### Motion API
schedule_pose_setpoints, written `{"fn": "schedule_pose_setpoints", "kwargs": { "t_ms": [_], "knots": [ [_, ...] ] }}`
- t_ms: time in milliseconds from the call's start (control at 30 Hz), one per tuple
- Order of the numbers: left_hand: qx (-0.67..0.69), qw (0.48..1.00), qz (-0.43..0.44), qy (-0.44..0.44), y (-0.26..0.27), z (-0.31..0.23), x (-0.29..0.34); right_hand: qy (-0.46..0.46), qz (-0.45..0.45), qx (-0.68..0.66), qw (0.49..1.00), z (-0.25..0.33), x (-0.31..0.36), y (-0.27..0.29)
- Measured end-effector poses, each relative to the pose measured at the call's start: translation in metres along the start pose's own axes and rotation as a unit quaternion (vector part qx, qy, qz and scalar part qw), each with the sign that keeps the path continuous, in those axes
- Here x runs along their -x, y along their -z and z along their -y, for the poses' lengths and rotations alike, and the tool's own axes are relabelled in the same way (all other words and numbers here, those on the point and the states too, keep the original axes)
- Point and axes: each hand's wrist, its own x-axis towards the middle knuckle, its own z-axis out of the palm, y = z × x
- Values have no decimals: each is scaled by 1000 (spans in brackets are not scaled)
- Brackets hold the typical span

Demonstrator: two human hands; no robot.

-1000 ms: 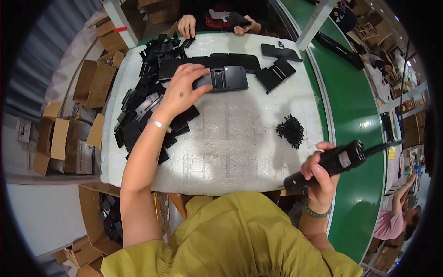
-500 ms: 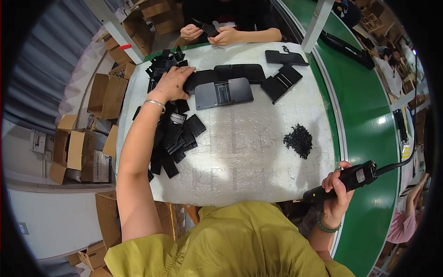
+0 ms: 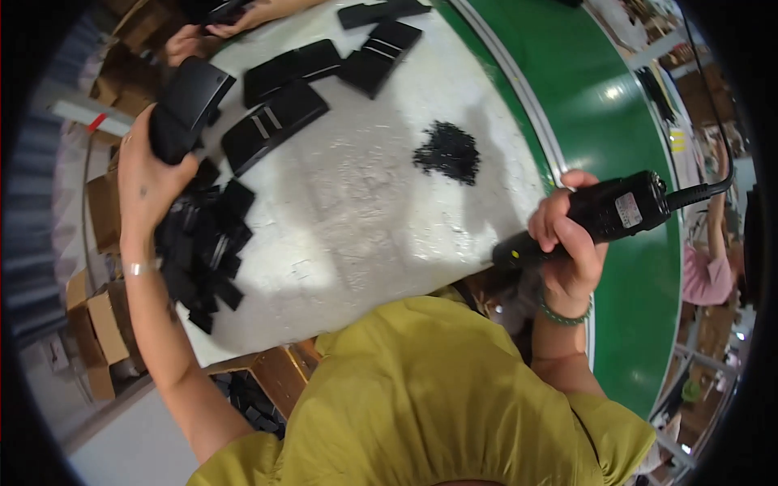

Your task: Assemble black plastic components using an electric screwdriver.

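My left hand (image 3: 150, 182) is closed round a black plastic housing (image 3: 190, 101), holding it up above the table's far left part. Just below that hand lies a heap of small black plastic parts (image 3: 207, 243). In my right fist (image 3: 577, 235) is a black corded electric screwdriver (image 3: 612, 212), over the table's right front edge; its tip points left. A black housing with a slotted middle (image 3: 275, 125) rests on the table to the right of my left hand. Farther right sits a pile of small black screws (image 3: 448, 152).
More black housings (image 3: 292, 71) lie toward the far side of the white-topped table (image 3: 348, 219). Across it, a co-worker's hands (image 3: 235, 20) hold a dark part. A green surface (image 3: 624, 308) with a metal rail runs along the right; cardboard boxes (image 3: 105, 332) stand left.
My left hand has lifted a black housing off the table's far left. The whole view has swung round, shifting the table up and left. The screwdriver stays in my right hand.
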Motion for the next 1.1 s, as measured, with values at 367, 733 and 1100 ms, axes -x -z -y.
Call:
{"fn": "schedule_pose_setpoints", "kwargs": {
  "t_ms": [367,733,1100],
  "knots": [
    [306,898,295,-112,-68,-138,116,161,47,11,986,-46,-67,-31],
    [300,917,208,-162,-64,-140,92,162,39,-31,986,-62,-82,-33],
    [356,904,54,-232,-127,-182,34,210,125,-83,966,-17,-63,-35]
  ]
}}
